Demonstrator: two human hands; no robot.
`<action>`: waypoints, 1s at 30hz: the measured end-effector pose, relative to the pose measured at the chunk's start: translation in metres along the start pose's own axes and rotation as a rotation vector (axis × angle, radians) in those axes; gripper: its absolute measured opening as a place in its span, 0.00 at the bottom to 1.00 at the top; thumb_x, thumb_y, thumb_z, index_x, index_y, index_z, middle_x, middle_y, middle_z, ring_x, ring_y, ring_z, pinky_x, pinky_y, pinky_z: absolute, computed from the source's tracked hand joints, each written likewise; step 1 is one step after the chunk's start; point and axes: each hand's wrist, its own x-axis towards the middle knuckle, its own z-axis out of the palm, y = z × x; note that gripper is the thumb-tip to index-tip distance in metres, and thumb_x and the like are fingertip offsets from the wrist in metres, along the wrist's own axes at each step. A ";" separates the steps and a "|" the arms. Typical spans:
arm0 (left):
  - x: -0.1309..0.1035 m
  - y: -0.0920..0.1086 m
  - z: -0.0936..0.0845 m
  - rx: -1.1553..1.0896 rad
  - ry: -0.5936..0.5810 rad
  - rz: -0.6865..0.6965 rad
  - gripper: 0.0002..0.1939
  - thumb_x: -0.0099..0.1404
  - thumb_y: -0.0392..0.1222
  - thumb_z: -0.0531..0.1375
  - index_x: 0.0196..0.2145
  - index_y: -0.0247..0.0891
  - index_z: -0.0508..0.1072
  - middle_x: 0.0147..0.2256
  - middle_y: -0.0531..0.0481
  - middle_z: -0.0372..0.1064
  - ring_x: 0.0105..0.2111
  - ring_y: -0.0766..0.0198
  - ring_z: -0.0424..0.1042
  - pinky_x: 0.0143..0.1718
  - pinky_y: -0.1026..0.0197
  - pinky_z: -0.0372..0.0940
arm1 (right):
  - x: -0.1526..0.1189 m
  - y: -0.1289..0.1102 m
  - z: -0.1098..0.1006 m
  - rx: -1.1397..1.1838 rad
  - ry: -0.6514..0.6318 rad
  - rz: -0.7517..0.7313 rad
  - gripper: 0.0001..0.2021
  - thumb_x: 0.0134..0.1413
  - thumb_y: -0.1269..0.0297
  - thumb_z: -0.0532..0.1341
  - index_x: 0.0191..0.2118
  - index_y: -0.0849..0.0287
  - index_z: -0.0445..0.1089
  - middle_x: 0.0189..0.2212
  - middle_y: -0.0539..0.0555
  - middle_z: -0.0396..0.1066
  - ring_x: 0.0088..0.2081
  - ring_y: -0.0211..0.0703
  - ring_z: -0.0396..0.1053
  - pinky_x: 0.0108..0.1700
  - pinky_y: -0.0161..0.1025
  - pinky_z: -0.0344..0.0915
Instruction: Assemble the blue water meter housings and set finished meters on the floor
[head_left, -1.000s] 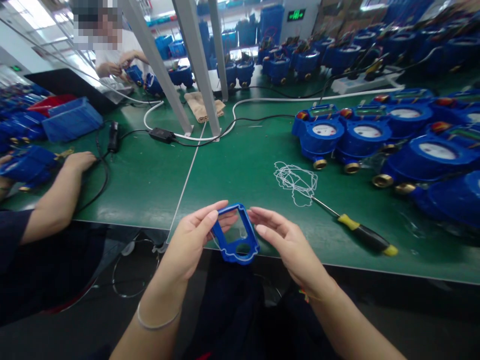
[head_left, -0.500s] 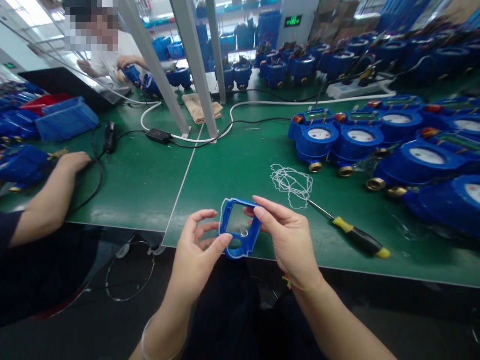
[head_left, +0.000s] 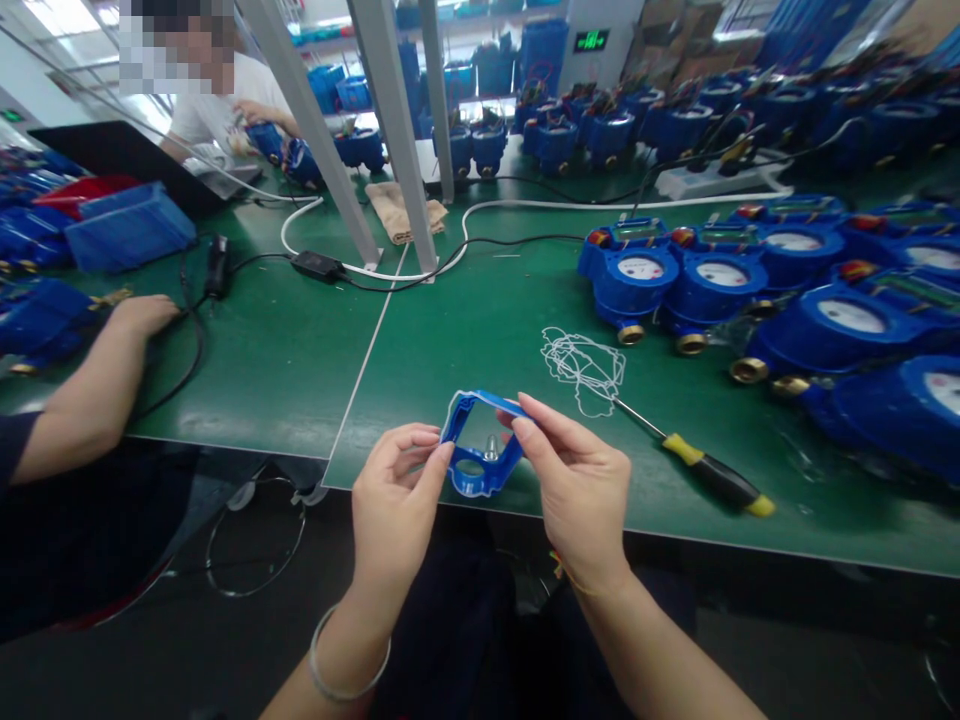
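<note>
1. Blue frame (head_left: 504,468) up in the air, and it sat at two o'clock from the left hand (head_left: 396,500), whose thumb and forefinger met at its left rim, the other fingers curled and slightly spread! Did they nip the pale cord (head_left: 452,405) too? Could not tell.
2. Between the hands, then: the frame hung tilted by the near edge of the green table (head_left: 292,370), its long axis running roughly from one o'clock to seven, ring end toward the person, the cord edging its rim.
3. Over to the right hand (head_left: 585,490), frame at ten o'clock: a neat pinch, thumb and forefinger closed on the upper right corner. Neither hand was nearer; both had contact.
4. Farther right, a white tangle (head_left: 585,370) lay at two o'clock from the frame, and a screwdriver (head_left: 720,480) rested at three o'clock from the right hand.
</note>
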 end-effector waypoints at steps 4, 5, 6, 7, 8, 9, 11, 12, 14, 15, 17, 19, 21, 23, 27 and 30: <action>-0.001 -0.003 -0.004 -0.028 -0.017 -0.032 0.11 0.59 0.45 0.68 0.32 0.35 0.75 0.43 0.45 0.74 0.36 0.64 0.77 0.40 0.65 0.74 | 0.000 0.002 -0.001 0.005 0.008 0.010 0.13 0.49 0.60 0.72 0.43 0.51 0.81 0.38 0.53 0.82 0.36 0.46 0.80 0.42 0.45 0.78; -0.001 -0.004 -0.006 -0.017 -0.033 -0.047 0.11 0.59 0.46 0.68 0.31 0.35 0.75 0.43 0.45 0.74 0.36 0.63 0.77 0.40 0.65 0.74 | 0.000 0.002 -0.002 0.011 0.005 0.014 0.12 0.50 0.60 0.71 0.43 0.51 0.81 0.37 0.53 0.82 0.36 0.46 0.80 0.42 0.45 0.78; -0.001 -0.005 -0.008 0.002 -0.050 -0.057 0.12 0.59 0.46 0.69 0.31 0.35 0.75 0.43 0.44 0.74 0.37 0.63 0.77 0.39 0.65 0.74 | 0.000 0.003 -0.002 0.015 0.000 0.019 0.12 0.50 0.60 0.71 0.43 0.50 0.81 0.37 0.52 0.82 0.36 0.45 0.80 0.42 0.44 0.78; -0.001 -0.006 -0.011 0.022 -0.067 -0.063 0.12 0.58 0.46 0.69 0.30 0.35 0.75 0.43 0.44 0.74 0.37 0.62 0.77 0.38 0.64 0.74 | 0.000 0.003 -0.003 0.017 -0.006 0.024 0.12 0.50 0.61 0.71 0.43 0.50 0.81 0.37 0.52 0.82 0.36 0.45 0.80 0.42 0.44 0.78; 0.000 -0.007 -0.013 0.033 -0.081 -0.065 0.12 0.58 0.46 0.69 0.30 0.35 0.74 0.42 0.44 0.74 0.39 0.61 0.77 0.38 0.64 0.74 | 0.000 0.003 -0.003 0.017 -0.012 0.028 0.12 0.50 0.61 0.71 0.43 0.49 0.81 0.37 0.52 0.82 0.36 0.45 0.80 0.42 0.43 0.78; 0.000 -0.007 -0.015 0.029 -0.092 -0.062 0.12 0.57 0.45 0.70 0.31 0.35 0.74 0.43 0.43 0.74 0.41 0.59 0.77 0.39 0.63 0.75 | -0.001 0.004 -0.003 0.014 -0.019 0.034 0.12 0.50 0.60 0.71 0.43 0.49 0.80 0.37 0.52 0.82 0.36 0.45 0.80 0.42 0.43 0.78; 0.003 -0.006 -0.016 -0.023 -0.100 -0.049 0.14 0.56 0.44 0.71 0.37 0.37 0.74 0.45 0.44 0.74 0.46 0.58 0.76 0.43 0.62 0.74 | -0.002 0.005 -0.003 0.001 -0.029 0.040 0.12 0.50 0.60 0.71 0.43 0.50 0.80 0.37 0.52 0.82 0.37 0.46 0.80 0.42 0.44 0.78; 0.005 -0.005 -0.016 -0.054 -0.098 -0.036 0.16 0.56 0.43 0.71 0.40 0.38 0.74 0.47 0.44 0.74 0.48 0.58 0.75 0.45 0.62 0.74 | -0.003 0.005 -0.002 -0.008 -0.031 0.039 0.12 0.50 0.60 0.71 0.43 0.50 0.81 0.37 0.52 0.82 0.38 0.47 0.80 0.43 0.45 0.78; 0.011 0.000 -0.012 -0.100 -0.101 -0.012 0.17 0.58 0.44 0.70 0.44 0.39 0.74 0.49 0.45 0.74 0.50 0.59 0.74 0.47 0.63 0.72 | -0.005 0.004 -0.002 -0.028 -0.035 0.031 0.12 0.50 0.61 0.71 0.42 0.50 0.81 0.38 0.52 0.82 0.39 0.48 0.80 0.45 0.46 0.78; 0.014 0.004 -0.010 -0.110 -0.109 -0.011 0.16 0.59 0.45 0.69 0.43 0.38 0.75 0.48 0.45 0.75 0.49 0.60 0.74 0.47 0.64 0.72 | -0.006 0.003 -0.001 -0.038 -0.037 0.023 0.11 0.49 0.61 0.71 0.41 0.50 0.81 0.38 0.52 0.82 0.40 0.48 0.80 0.46 0.47 0.78; 0.021 0.011 -0.005 -0.121 -0.140 -0.032 0.14 0.60 0.47 0.68 0.40 0.37 0.77 0.45 0.45 0.76 0.45 0.62 0.75 0.44 0.66 0.71 | -0.008 0.001 -0.001 -0.051 -0.039 0.009 0.10 0.49 0.62 0.71 0.40 0.50 0.81 0.39 0.52 0.81 0.40 0.49 0.80 0.46 0.47 0.78; 0.026 0.016 -0.001 -0.133 -0.172 -0.058 0.12 0.61 0.47 0.68 0.37 0.36 0.77 0.43 0.46 0.77 0.40 0.65 0.75 0.40 0.68 0.70 | -0.009 0.000 -0.001 -0.054 -0.042 -0.004 0.10 0.49 0.63 0.71 0.40 0.49 0.81 0.39 0.52 0.81 0.39 0.48 0.80 0.45 0.47 0.79; 0.028 0.019 0.001 -0.151 -0.194 -0.071 0.10 0.60 0.45 0.68 0.33 0.36 0.77 0.41 0.47 0.77 0.36 0.68 0.74 0.37 0.70 0.69 | -0.009 -0.001 -0.001 -0.060 -0.042 -0.009 0.10 0.49 0.63 0.71 0.40 0.49 0.81 0.38 0.51 0.82 0.39 0.48 0.80 0.45 0.46 0.79; 0.028 0.019 0.001 -0.171 -0.208 -0.083 0.09 0.60 0.44 0.68 0.31 0.36 0.76 0.40 0.48 0.77 0.34 0.70 0.73 0.34 0.71 0.68 | -0.009 -0.001 -0.001 -0.079 -0.041 -0.010 0.10 0.50 0.62 0.71 0.40 0.49 0.81 0.38 0.51 0.82 0.38 0.48 0.80 0.44 0.47 0.79; 0.025 0.016 0.001 -0.234 -0.188 -0.127 0.11 0.57 0.44 0.70 0.30 0.35 0.73 0.40 0.47 0.77 0.34 0.67 0.75 0.34 0.68 0.70 | -0.010 0.000 0.000 -0.089 -0.046 0.000 0.10 0.50 0.61 0.71 0.41 0.49 0.81 0.38 0.51 0.82 0.37 0.48 0.80 0.43 0.47 0.79; 0.024 0.014 0.004 -0.292 -0.168 -0.154 0.14 0.57 0.45 0.70 0.30 0.35 0.71 0.40 0.47 0.77 0.35 0.64 0.78 0.38 0.63 0.73 | -0.011 0.002 0.001 -0.068 -0.056 0.012 0.10 0.50 0.61 0.71 0.41 0.49 0.81 0.38 0.51 0.82 0.38 0.48 0.80 0.43 0.46 0.79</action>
